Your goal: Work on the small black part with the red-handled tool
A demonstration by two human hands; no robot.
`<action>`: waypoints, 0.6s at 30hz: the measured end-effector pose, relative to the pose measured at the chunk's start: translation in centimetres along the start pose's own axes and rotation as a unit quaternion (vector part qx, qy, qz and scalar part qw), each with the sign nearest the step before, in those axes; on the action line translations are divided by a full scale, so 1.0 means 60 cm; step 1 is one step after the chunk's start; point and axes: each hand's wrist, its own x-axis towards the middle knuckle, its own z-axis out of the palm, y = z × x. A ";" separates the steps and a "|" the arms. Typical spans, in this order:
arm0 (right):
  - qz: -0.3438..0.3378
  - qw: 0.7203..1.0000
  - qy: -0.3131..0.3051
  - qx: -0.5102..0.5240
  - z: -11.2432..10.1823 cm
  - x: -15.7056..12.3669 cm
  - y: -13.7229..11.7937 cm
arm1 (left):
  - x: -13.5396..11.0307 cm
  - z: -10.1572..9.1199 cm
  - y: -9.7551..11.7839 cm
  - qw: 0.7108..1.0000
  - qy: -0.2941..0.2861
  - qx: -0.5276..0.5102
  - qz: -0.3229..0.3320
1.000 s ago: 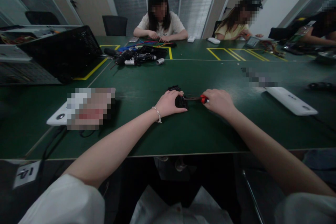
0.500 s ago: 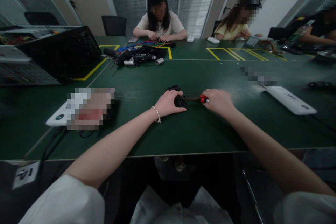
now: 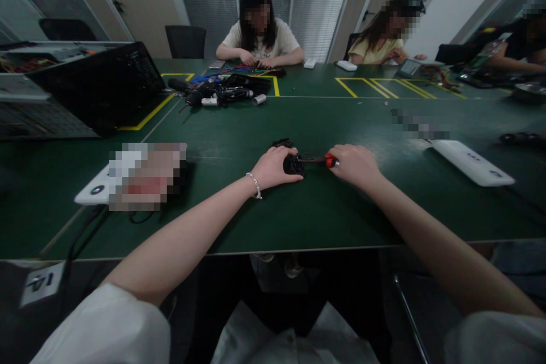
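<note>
A small black plastic-looking part (image 3: 294,166) with an uneven, ridged outline sits on the broad green table (image 3: 273,222), around the middle of its near half and well in from its front edge. The part is dark all over, its details are too small to make out, and the fingers cover some of it. More black material shows past the knuckles, towards the table's far side; whether it belongs to the same piece, I cannot tell.

The left hand (image 3: 277,168), with a silver chain bracelet (image 3: 255,186) at the wrist, is curved low over the table. Its thumb and fingers are parted by the part's width and clamped on it, the fingers on the side towards the table's far edge and the thumb on the side towards its front edge.

The right hand (image 3: 354,162) is bent around a slim tool with a red-and-black handle and a dark metal end (image 3: 330,160), fingers closed on the handle. The tool lies roughly parallel to the table's front edge, its metal end pointing at the part. Its tip reaches the part's side; exact contact is too small to tell.
</note>
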 end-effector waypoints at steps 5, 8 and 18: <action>0.001 1.000 0.007 -0.006 0.002 -0.001 0.000 | 0.001 0.002 -0.001 1.000 0.004 0.005 0.009; -0.004 1.000 0.007 -0.008 0.003 0.000 0.000 | 0.001 0.003 -0.003 1.000 0.006 0.004 0.009; 0.004 1.000 0.001 0.001 0.003 0.001 0.000 | 0.002 0.000 -0.001 1.000 -0.009 -0.002 -0.007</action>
